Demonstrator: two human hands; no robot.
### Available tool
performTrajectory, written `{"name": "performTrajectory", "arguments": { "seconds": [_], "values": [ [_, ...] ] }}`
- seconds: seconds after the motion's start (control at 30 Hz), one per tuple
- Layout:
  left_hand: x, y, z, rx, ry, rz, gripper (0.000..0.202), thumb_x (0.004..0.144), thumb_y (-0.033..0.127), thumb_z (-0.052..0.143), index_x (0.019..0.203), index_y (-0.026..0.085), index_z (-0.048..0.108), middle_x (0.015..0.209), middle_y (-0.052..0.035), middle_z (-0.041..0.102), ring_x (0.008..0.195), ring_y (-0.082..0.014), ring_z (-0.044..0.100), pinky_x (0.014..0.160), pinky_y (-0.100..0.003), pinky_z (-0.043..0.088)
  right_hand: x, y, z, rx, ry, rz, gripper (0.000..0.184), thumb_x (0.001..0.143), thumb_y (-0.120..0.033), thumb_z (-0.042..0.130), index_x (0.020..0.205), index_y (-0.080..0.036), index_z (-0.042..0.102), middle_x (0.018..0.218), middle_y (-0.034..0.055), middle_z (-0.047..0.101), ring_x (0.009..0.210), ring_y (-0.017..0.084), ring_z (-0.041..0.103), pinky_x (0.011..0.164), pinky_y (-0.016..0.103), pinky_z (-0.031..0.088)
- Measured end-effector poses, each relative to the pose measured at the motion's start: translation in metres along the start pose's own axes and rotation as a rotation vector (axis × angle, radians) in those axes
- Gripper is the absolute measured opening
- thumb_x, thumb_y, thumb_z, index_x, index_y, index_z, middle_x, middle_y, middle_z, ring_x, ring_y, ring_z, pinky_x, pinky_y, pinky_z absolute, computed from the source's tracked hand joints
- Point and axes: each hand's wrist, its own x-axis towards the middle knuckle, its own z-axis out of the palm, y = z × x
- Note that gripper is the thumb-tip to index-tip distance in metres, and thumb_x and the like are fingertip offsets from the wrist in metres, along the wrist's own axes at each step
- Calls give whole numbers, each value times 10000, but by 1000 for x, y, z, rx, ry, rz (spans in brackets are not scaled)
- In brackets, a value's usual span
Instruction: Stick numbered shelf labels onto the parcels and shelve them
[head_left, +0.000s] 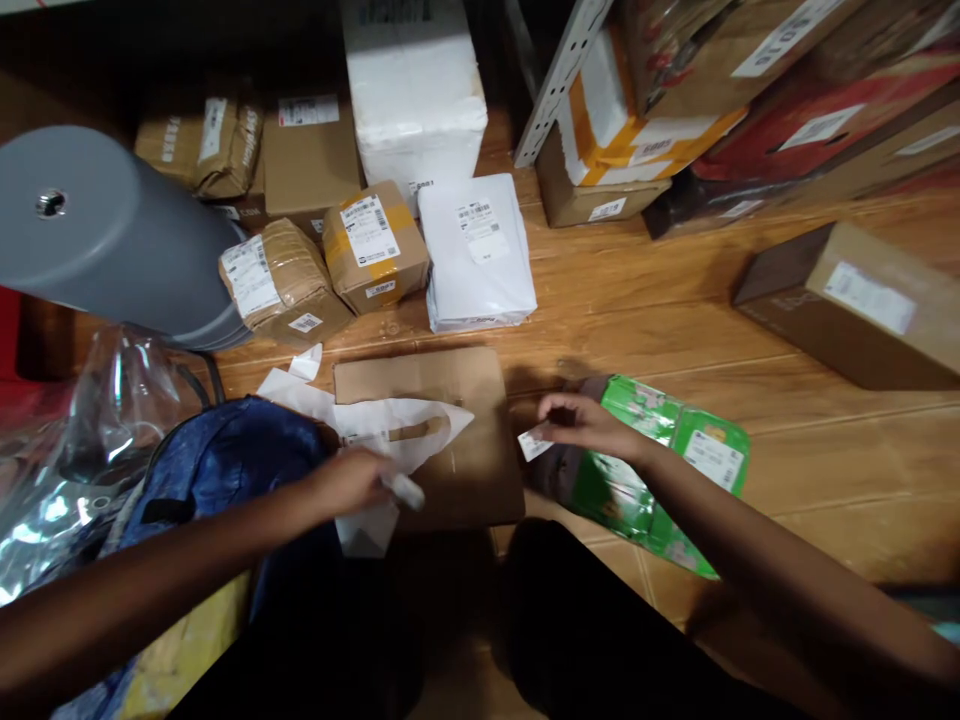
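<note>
My left hand (pixel 356 482) is closed around a small white stick-like object (pixel 406 491), blurred by motion, whose kind I cannot make out. It hovers over the left part of a flat brown cardboard box (pixel 480 470). Under and behind this hand, a long white paper strip (pixel 442 415) with a gap in its middle lies across the cardboard. My right hand (pixel 589 425) pinches a small white printed label (pixel 535 443) between thumb and fingers. Below and to the right of that hand lies a green-wrapped parcel (pixel 660 530) bearing a white shipping label (pixel 714 458).
Taped brown parcels (pixel 379 245) and a white bagged parcel (pixel 480 250) stand beyond the cardboard. A grey bin (pixel 135 230) and blue bag (pixel 240 450) are at left. On the right are a brown box (pixel 855 300) and a metal rack post (pixel 559 85) with stacked boxes.
</note>
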Motion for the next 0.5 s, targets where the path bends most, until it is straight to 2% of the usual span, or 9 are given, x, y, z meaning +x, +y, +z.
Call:
{"name": "performTrajectory", "arguments": {
  "seconds": [0.03,0.07,0.1,0.17,0.2,0.27,0.33,0.4,0.5],
  "values": [
    [2,-4,-30,83,90,-49,137,799,205,525,753,163,647,742,-76,658,751,-228,620,774,-355,468,4,-1,-5,-108,-92,-21,220,648,-330,786,708,-190,627,661,-15,587,616,144,518,587,267,381],
    [2,-7,-58,284,236,-125,182,827,206,468,805,143,638,781,-84,652,831,-244,627,844,-387,458,9,-2,-10,-222,-162,-48,155,639,-247,768,698,-189,638,667,-11,597,624,147,520,591,267,376],
    [2,-9,-82,469,332,-179,229,848,216,428,852,111,631,805,-78,638,915,-265,624,910,-426,432,15,-1,-13,-340,-209,-77,103,628,-159,734,668,-186,643,663,-9,602,625,145,515,595,265,367],
    [-2,-9,-112,714,455,-154,363,898,213,311,1013,41,609,916,-59,624,1083,-269,567,1044,-497,310,28,4,-15,-540,-245,-119,169,587,-8,644,601,-177,639,636,-12,603,607,130,497,599,258,346],
    [-3,-7,-118,777,472,-126,414,907,210,268,1094,25,587,967,-48,625,1119,-259,548,1075,-507,260,34,8,-14,-601,-248,-125,210,565,38,608,577,-170,632,619,-17,600,595,120,485,599,253,338],
    [-4,-4,-114,789,474,-67,473,900,231,245,1201,50,563,1047,-45,648,1123,-239,559,1097,-492,231,44,18,-10,-651,-253,-116,229,559,67,573,563,-154,629,595,-30,593,574,101,466,597,241,331],
    [-2,-3,-96,705,456,-15,491,886,275,281,1245,112,573,1112,-74,676,1111,-250,587,1082,-482,263,50,26,-3,-655,-242,-104,180,620,28,560,585,-130,640,612,-40,593,593,86,471,616,227,334],
    [0,-5,-77,592,449,26,485,881,336,329,1245,166,600,1147,-109,689,1122,-287,594,1050,-498,294,54,33,4,-671,-232,-98,150,660,4,563,601,-109,642,635,-41,599,622,83,483,634,216,339],
    [4,-8,-58,432,470,-6,471,902,444,364,1211,215,635,1149,-100,704,1126,-312,601,1033,-498,301,57,35,8,-733,-227,-85,159,641,50,611,641,-104,653,669,-18,623,663,97,501,650,208,346]
  ]
}}
